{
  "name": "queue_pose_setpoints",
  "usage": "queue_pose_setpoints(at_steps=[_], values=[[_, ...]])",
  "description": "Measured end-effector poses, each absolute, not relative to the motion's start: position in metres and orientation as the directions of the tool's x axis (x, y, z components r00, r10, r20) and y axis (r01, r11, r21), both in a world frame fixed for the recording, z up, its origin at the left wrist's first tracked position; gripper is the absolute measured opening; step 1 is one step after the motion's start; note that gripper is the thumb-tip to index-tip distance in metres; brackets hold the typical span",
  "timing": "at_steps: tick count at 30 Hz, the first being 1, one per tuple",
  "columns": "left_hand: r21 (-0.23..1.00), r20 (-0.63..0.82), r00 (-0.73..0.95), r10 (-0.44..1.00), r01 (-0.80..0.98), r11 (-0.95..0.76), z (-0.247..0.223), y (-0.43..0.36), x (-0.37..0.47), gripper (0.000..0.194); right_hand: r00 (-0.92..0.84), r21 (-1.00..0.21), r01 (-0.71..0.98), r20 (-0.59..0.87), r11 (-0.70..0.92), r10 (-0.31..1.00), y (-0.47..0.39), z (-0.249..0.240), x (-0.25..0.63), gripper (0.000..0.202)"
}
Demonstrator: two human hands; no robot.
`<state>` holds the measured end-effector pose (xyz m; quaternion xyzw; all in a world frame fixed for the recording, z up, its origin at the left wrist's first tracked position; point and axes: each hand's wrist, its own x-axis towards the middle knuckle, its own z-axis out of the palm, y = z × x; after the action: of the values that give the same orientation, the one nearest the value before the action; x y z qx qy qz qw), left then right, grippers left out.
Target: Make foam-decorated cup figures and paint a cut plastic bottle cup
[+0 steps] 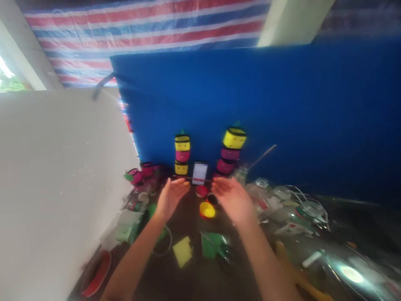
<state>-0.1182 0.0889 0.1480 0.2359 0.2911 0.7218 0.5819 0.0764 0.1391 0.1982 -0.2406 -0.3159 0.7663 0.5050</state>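
Observation:
My left hand and my right hand reach out over the table, apart, palms turned inward and fingers stretched, with nothing in either. Between them stands a phone with a lit screen. Below it are a small red round piece and a yellow cup-like piece with a red side. A left stack of yellow and pink containers with drawn faces rises behind my left hand. The right stack, yellow over purple and pink, leans behind my right hand.
Yellow foam-like sheet, green sheet and dark-handled scissors lie nearer me. Jars and clutter crowd the right; pink containers and a red tape roll are left. A blue panel stands behind.

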Motion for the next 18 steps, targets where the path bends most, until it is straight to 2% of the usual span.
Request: queue_pose_setpoints(at_steps=[2,4,9,14,16,18], values=[[0.653,-0.063,-0.078,0.995,-0.757,-0.018,0.142,0.075,-0.107,0.044,-0.294,-0.791,-0.582,-0.014,-0.190,0.956,0.120,0.192,0.095,0.018],[0.643,-0.097,-0.037,0.995,-0.765,0.034,0.131,0.064,-0.100,0.043,-0.198,-0.854,-0.511,0.003,-0.100,0.980,0.102,0.181,0.120,0.021],[0.730,-0.222,-0.141,0.965,-0.679,0.069,0.093,0.049,-0.098,0.042,0.142,-0.915,-0.399,-0.126,-0.060,0.982,0.068,0.141,0.197,0.029],[0.813,-0.292,-0.202,0.935,-0.568,0.132,0.069,0.046,-0.098,0.044,0.426,-0.921,-0.370,-0.286,-0.123,0.858,0.033,0.097,0.267,0.035],[0.833,-0.297,-0.210,0.931,-0.534,0.145,0.064,0.043,-0.100,0.042,0.497,-0.932,-0.345,-0.282,-0.111,0.821,0.018,0.080,0.289,0.034],[0.850,-0.319,-0.229,0.919,-0.499,0.171,0.058,0.039,-0.105,0.039,0.567,-0.967,-0.237,-0.216,-0.094,0.795,0.004,0.066,0.303,0.031]])
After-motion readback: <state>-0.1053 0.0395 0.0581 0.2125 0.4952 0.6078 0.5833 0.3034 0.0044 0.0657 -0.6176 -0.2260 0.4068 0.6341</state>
